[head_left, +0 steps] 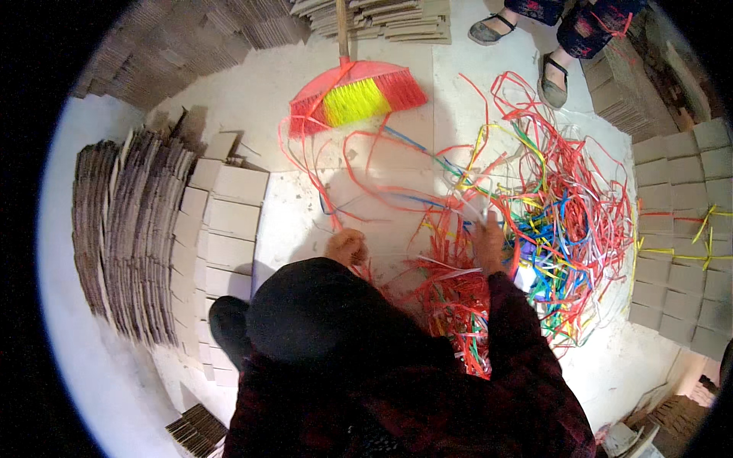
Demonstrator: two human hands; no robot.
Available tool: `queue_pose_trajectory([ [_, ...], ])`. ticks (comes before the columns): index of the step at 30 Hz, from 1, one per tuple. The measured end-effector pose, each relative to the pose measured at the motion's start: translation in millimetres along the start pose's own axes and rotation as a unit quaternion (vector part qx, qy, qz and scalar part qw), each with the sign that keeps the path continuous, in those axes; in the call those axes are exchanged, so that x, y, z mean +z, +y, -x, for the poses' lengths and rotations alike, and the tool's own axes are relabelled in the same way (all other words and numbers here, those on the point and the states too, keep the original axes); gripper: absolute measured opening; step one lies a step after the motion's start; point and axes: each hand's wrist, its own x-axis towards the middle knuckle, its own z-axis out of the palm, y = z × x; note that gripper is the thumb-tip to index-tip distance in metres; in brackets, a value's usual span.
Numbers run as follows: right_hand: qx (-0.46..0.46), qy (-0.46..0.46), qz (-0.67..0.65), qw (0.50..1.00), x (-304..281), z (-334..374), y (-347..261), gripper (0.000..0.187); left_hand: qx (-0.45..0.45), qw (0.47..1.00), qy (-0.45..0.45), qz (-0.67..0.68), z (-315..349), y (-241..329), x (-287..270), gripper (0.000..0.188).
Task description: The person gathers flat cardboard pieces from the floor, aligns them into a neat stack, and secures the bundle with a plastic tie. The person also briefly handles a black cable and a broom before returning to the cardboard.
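My left hand (347,246) is closed, fingers curled, just beyond my dark-clothed knee (317,305). A thin red strap (324,200) rises from beside it and loops over the floor. To the right, my right hand (489,243) is closed around plastic strapping, with pale and red strips (475,204) at its fingers. That hand is at the left edge of a large tangled heap of straps (592,221) in red, blue, yellow, green and white. Mostly red, a smaller tangle (454,301) lies between my arms, partly covered by my right sleeve.
A broom (355,99) with red and yellow bristles lies beyond my hands. Stacks of flat cardboard (137,237) and bundled cardboard (233,221) stand at left. More bundles (676,221), tied with yellow straps, stand at right. Another person's feet (553,80) are at the far right.
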Motion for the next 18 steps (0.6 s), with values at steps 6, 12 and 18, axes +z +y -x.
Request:
queue_pose_trajectory([
  [6, -0.056, -0.316, -0.107, 0.941, 90.4, 76.1, -111.7, 0.034, 0.091, 0.992, 0.018, 0.084, 4.4, -21.7, 40.7, 0.04],
  [12, -0.237, -0.44, 0.065, 0.864, 123.1, 91.4, -162.2, 0.035, 0.143, 0.916, 0.114, 0.356, 51.5, 23.7, -13.2, 0.032],
  [18, -0.247, -0.482, 0.033, 0.84, 176.7, 101.1, -180.1, 0.029, 0.244, 0.869, 0.139, 0.407, 81.7, 58.4, -75.4, 0.03],
])
